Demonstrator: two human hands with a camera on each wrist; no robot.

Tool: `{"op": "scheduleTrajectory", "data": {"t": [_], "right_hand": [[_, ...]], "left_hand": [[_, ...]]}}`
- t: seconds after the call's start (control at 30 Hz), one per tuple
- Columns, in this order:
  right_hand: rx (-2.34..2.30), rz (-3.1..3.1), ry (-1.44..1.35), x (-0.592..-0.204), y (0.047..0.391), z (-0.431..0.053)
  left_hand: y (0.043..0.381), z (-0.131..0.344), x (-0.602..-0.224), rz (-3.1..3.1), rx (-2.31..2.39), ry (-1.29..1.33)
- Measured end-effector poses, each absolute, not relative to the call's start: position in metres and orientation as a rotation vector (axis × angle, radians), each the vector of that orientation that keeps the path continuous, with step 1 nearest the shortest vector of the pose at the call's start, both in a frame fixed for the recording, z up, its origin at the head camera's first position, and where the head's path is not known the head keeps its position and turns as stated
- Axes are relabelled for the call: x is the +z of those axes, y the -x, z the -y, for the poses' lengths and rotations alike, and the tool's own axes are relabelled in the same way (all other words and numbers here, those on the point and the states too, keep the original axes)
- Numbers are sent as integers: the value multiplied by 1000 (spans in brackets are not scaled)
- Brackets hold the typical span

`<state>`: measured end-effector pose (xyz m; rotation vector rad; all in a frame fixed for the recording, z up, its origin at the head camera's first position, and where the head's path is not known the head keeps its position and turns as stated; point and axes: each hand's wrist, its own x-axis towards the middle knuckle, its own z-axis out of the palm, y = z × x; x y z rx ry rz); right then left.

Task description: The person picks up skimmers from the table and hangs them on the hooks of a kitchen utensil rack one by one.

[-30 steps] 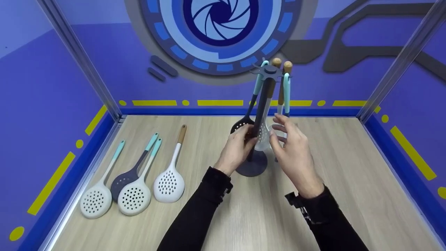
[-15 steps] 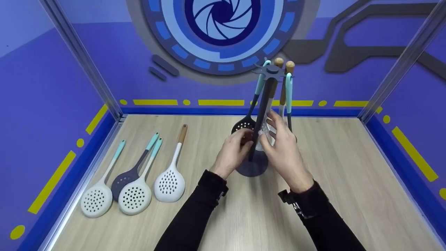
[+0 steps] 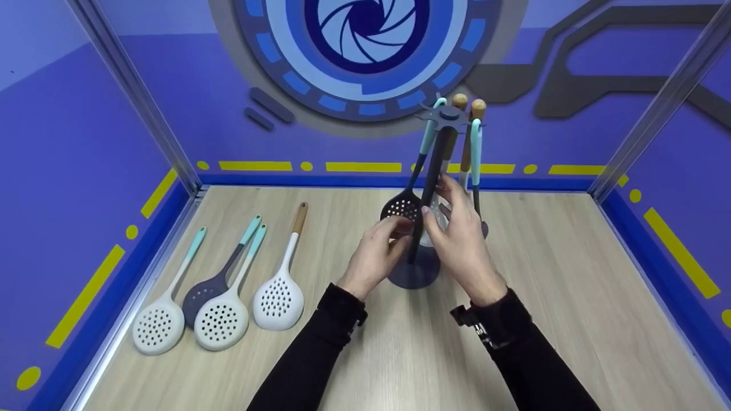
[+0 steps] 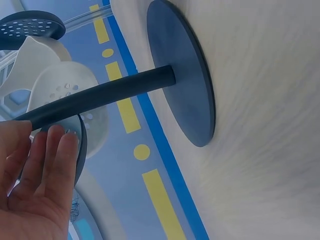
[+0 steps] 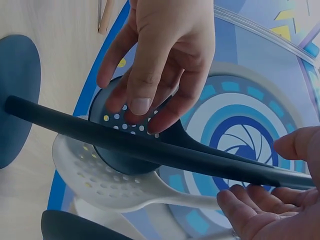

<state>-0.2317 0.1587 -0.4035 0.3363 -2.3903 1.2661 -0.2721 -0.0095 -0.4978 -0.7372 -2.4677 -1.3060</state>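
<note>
A dark utensil stand (image 3: pixel 437 162) rises from a round base in the head view. On its hooks hangs a dark skimmer (image 3: pixel 395 208) with a turquoise handle. Behind the pole, the right wrist view shows a white skimmer (image 5: pixel 92 186). My left hand (image 3: pixel 371 254) is beside the pole, fingers loosely bent in front of the dark skimmer's bowl; whether they touch it I cannot tell. The pole passes between the thumb and fingers of my right hand (image 3: pixel 460 240). That thumb stands apart from the pole in the right wrist view, and the fingers lie under it.
Several skimmers lie on the left of the wooden table: two pale ones (image 3: pixel 159 328) (image 3: pixel 221 324), a dark one (image 3: pixel 203 294) and a white one (image 3: pixel 278 302) with a wooden handle. Another turquoise-handled utensil (image 3: pixel 476 151) hangs on the stand's right. Blue patterned panels (image 3: pixel 354 137) enclose the table.
My right hand has moved left, from beside the hanging utensils to the pole. My left hand has drawn slightly left and down, away from the pole. The stand remains in place.
</note>
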Motion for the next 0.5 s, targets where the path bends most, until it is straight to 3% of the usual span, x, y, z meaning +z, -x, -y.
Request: {"op": "scheduleTrajectory", "data": {"t": [0.5], "right_hand": [[1470,2316,-349,-412,255,-155]], "left_hand": [[262,19,-496,2518,-1288,690]]}}
